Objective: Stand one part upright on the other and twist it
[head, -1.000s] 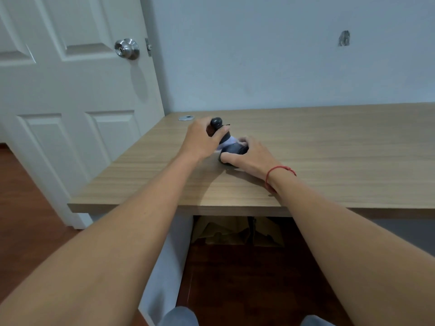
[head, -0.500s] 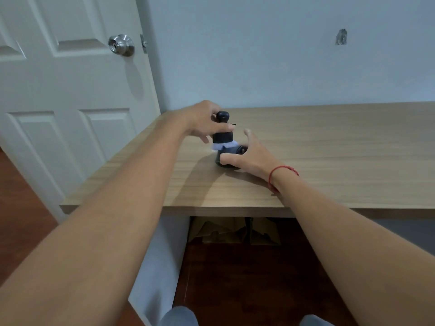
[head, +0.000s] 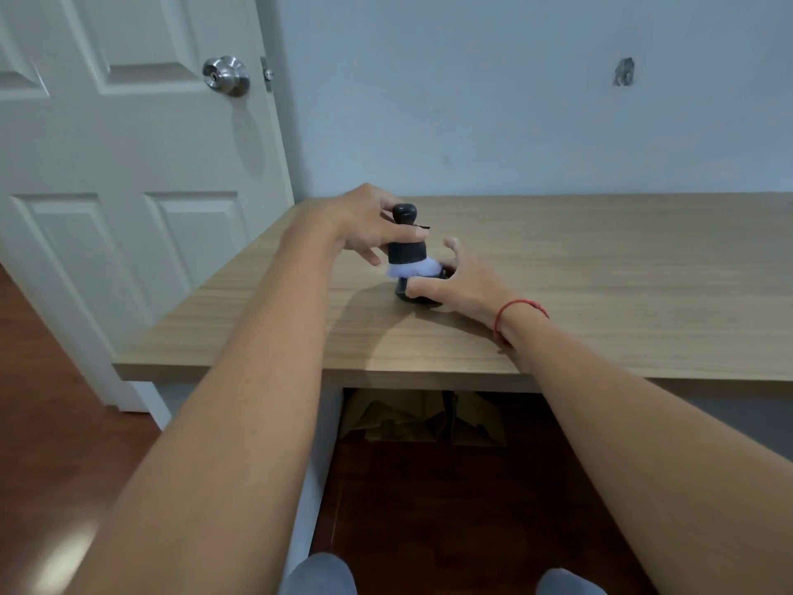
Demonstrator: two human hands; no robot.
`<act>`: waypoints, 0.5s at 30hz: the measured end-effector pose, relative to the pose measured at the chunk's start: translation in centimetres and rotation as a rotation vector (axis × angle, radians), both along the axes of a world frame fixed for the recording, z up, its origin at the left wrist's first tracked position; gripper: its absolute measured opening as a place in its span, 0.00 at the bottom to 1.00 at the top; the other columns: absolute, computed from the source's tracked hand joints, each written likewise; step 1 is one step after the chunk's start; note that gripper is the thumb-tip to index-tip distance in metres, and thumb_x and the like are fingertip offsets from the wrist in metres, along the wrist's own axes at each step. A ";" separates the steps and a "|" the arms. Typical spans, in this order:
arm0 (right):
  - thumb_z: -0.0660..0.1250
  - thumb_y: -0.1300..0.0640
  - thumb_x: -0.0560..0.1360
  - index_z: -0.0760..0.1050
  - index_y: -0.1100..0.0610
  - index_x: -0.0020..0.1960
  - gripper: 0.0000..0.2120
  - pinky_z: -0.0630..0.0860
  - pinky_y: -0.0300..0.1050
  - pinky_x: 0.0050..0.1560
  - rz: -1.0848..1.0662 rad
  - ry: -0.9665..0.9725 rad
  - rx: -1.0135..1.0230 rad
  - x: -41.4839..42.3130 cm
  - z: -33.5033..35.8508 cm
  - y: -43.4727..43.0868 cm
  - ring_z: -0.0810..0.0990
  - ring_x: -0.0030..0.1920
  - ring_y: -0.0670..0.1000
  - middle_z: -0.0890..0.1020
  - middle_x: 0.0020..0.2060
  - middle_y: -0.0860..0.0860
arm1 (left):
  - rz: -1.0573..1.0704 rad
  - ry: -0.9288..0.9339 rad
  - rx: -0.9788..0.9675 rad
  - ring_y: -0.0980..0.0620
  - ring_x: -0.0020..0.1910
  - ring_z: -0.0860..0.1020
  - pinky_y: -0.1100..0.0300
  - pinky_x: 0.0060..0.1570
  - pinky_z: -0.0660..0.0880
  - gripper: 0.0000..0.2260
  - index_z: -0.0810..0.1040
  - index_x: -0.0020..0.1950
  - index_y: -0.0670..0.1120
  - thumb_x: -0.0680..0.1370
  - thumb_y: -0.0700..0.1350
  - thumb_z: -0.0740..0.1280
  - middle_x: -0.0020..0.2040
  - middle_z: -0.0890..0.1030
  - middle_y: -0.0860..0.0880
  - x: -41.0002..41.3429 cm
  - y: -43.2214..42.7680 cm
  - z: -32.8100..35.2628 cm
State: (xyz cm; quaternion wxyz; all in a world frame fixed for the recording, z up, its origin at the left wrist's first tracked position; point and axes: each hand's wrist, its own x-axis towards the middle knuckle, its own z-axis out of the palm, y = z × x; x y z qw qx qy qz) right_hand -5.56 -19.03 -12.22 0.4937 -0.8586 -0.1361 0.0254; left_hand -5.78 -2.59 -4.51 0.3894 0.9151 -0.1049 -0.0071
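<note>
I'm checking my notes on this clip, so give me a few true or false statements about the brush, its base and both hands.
1. The left hand grips the black brush by its handle. True.
2. The brush's bristles are red. False: they are pale lilac-white.
3. The right hand holds the dark base on the wooden desk. True.
4. The red string bracelet is on the left wrist. False: it is on the right wrist.
</note>
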 end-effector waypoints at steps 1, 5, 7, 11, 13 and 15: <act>0.75 0.48 0.68 0.50 0.53 0.80 0.49 0.65 0.43 0.62 0.000 0.001 -0.005 0.0 0.0 0.0 0.70 0.70 0.53 0.69 0.73 0.54 | 0.017 -0.027 -0.006 0.51 0.46 0.80 0.61 0.37 0.79 0.16 0.77 0.59 0.45 0.74 0.48 0.71 0.50 0.81 0.47 0.1 -0.2 -0.2; 0.76 0.48 0.67 0.50 0.53 0.80 0.50 0.68 0.46 0.65 0.003 0.010 -0.008 0.1 0.0 0.0 0.72 0.69 0.54 0.71 0.72 0.54 | 0.034 -0.075 0.026 0.55 0.42 0.78 0.63 0.35 0.78 0.15 0.77 0.59 0.47 0.74 0.49 0.71 0.48 0.80 0.50 0.5 -1.0 -0.6; 0.76 0.48 0.66 0.50 0.53 0.80 0.51 0.70 0.47 0.64 0.006 0.015 0.001 0.2 -0.1 0.1 0.74 0.66 0.54 0.73 0.70 0.54 | -0.021 0.011 0.080 0.55 0.44 0.79 0.63 0.34 0.78 0.14 0.77 0.58 0.47 0.74 0.50 0.71 0.47 0.80 0.51 0.3 -1.2 0.4; 0.77 0.45 0.63 0.51 0.51 0.79 0.53 0.72 0.51 0.65 0.024 0.032 0.000 0.3 0.1 0.1 0.77 0.62 0.55 0.76 0.66 0.54 | -0.015 -0.033 0.136 0.51 0.47 0.79 0.59 0.39 0.79 0.13 0.78 0.57 0.47 0.74 0.50 0.71 0.49 0.81 0.50 0.5 -1.9 0.7; 0.77 0.42 0.58 0.52 0.50 0.78 0.56 0.71 0.54 0.67 0.036 0.042 -0.004 0.2 0.3 0.1 0.77 0.63 0.56 0.77 0.66 0.56 | 0.014 -0.056 0.104 0.49 0.50 0.79 0.58 0.39 0.80 0.15 0.77 0.58 0.47 0.74 0.50 0.70 0.50 0.80 0.49 0.6 -2.0 0.2; 0.76 0.42 0.56 0.52 0.50 0.78 0.57 0.71 0.54 0.68 0.034 0.052 0.006 0.1 0.3 0.1 0.77 0.63 0.56 0.77 0.66 0.55 | -0.001 0.010 0.070 0.52 0.48 0.79 0.61 0.35 0.79 0.15 0.76 0.59 0.48 0.74 0.50 0.71 0.50 0.79 0.50 0.4 -1.8 0.2</act>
